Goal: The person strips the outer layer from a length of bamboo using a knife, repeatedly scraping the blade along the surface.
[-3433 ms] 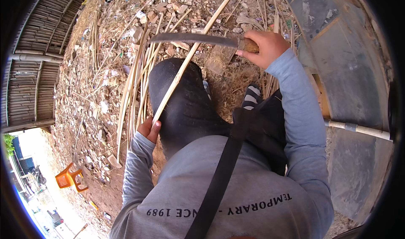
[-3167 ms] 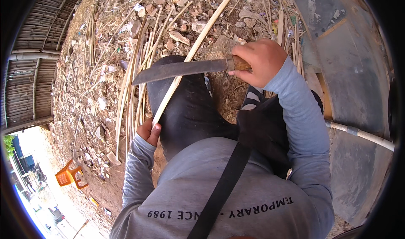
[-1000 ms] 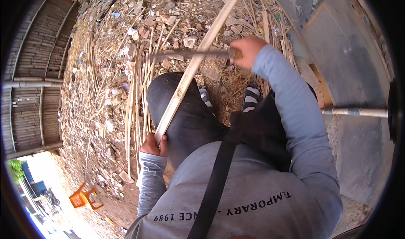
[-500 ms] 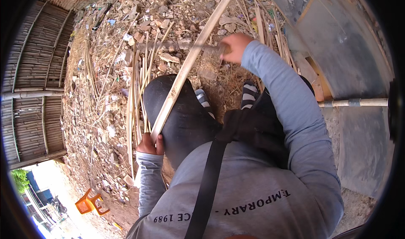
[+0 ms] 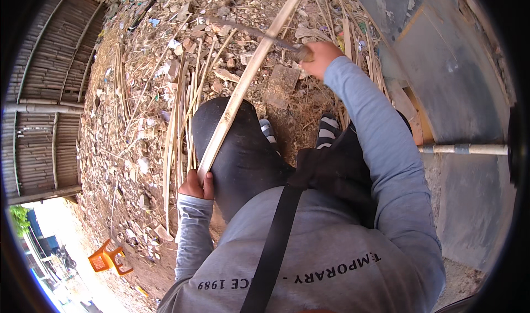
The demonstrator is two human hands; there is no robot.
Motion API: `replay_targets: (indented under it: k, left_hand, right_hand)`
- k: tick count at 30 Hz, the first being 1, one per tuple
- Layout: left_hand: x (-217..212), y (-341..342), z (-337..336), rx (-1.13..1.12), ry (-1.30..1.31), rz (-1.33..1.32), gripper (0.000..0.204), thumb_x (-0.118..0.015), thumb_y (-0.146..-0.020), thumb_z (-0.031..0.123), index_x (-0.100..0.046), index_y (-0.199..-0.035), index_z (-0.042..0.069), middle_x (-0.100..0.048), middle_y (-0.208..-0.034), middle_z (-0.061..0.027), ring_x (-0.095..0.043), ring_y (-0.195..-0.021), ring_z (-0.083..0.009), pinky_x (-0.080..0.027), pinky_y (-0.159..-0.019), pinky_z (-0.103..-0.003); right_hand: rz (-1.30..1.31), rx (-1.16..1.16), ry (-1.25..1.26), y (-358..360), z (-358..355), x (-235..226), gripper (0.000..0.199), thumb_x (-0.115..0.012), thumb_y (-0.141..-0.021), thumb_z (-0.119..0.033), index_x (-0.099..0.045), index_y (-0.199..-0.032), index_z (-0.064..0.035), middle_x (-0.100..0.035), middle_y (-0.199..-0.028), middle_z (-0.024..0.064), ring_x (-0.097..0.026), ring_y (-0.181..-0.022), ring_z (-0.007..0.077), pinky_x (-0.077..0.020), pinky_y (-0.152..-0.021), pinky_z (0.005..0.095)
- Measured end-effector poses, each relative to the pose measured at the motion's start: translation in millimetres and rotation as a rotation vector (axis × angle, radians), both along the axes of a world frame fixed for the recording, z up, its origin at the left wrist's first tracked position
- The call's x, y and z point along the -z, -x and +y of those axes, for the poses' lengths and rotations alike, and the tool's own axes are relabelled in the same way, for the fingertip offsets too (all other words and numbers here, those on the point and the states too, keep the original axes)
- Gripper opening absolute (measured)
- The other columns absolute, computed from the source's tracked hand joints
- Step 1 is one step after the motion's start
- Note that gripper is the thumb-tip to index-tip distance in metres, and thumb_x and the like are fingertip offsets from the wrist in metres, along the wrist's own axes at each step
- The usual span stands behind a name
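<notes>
A long, pale bamboo strip (image 5: 236, 99) slants across my left thigh and runs up past the top of the picture. My left hand (image 5: 196, 185) is closed round its near end, thumb on the right side. In my right hand (image 5: 320, 60) is the wooden handle of a machete (image 5: 244, 28), with its long dark blade pointing left. The blade crosses the strip high up; whether it lies over, under or in the strip I cannot tell. Motion blurs the blade's far part.
Split bamboo strips (image 5: 173, 142) lie left of my leg, with others (image 5: 353, 34) at far right. Rubble covers the ground. A bamboo wall (image 5: 47, 147) stands left, grey panels (image 5: 458, 81) right. An orange plastic chair (image 5: 105, 258) is at lower left.
My right hand has shifted slightly right, and the machete blade has tilted, its tip end now farther away. My left hand keeps its grip on the bamboo strip.
</notes>
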State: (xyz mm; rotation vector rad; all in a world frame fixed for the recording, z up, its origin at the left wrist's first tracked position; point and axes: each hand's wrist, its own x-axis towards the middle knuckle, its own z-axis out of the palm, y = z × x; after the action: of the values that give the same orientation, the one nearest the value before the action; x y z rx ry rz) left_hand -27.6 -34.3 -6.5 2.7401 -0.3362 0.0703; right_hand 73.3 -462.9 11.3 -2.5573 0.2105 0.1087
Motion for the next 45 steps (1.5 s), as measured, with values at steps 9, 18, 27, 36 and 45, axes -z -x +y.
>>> replay_targets:
  k: [9,18,27,36,45]
  left_hand:
    - [-4.7,-0.7,8.1,-0.002,-0.090,0.046,0.036,-0.060,-0.089,0.038,-0.052,-0.087,0.002,-0.059,-0.063,-0.0239,-0.059,-0.058,-0.0442,-0.047,-0.052,-0.050]
    - [-16.3,-0.6,5.0,-0.003,-0.113,0.044,0.038,-0.060,-0.089,0.040,-0.053,-0.086,0.002,-0.059,-0.065,-0.0232,-0.060,-0.059,-0.0428,-0.047,-0.052,-0.049]
    - [-21.1,-4.5,3.2,0.027,-0.129,-0.018,0.039,-0.061,-0.088,0.040,-0.051,-0.083,0.003,-0.058,-0.059,-0.0208,-0.061,-0.055,-0.0405,-0.048,-0.050,-0.047]
    - [-14.5,-1.3,7.0,0.011,-0.153,-0.013,0.038,-0.061,-0.088,0.040,-0.051,-0.084,0.004,-0.059,-0.061,-0.0199,-0.061,-0.055,-0.0397,-0.049,-0.049,-0.046]
    - [-15.3,-3.1,8.7,0.032,-0.153,-0.082,0.039,-0.062,-0.087,0.041,-0.049,-0.080,0.004,-0.057,-0.058,-0.0205,-0.060,-0.053,-0.0399,-0.047,-0.047,-0.047]
  right_hand:
    - [0.031,-0.309,0.168,25.3,39.2,-29.4,0.024,-0.068,-0.074,-0.025,-0.065,-0.093,-0.0090,-0.066,-0.079,0.0160,-0.064,-0.077,0.0360,-0.0516,-0.073,0.0425]
    - [0.082,0.085,0.067,5.5,-5.2,-11.5,0.040,-0.071,-0.075,-0.031,-0.066,-0.104,-0.0045,-0.068,-0.089,0.0165,-0.065,-0.086,0.0334,-0.0501,-0.080,0.0401]
    - [0.003,0.122,0.008,-2.0,-44.5,9.6,0.043,-0.074,-0.074,-0.029,-0.065,-0.106,-0.0025,-0.069,-0.093,0.0141,-0.065,-0.088,0.0283,-0.0504,-0.082,0.0360]
    - [0.180,-0.166,0.110,11.0,0.0,-11.2,0.045,-0.074,-0.070,-0.034,-0.066,-0.102,-0.0036,-0.068,-0.090,0.0169,-0.065,-0.088,0.0316,-0.0501,-0.082,0.0397]
    - [0.116,-0.065,0.096,7.6,2.5,-8.9,0.036,-0.071,-0.072,-0.032,-0.067,-0.096,-0.0056,-0.067,-0.087,0.0176,-0.065,-0.085,0.0352,-0.0507,-0.078,0.0412]
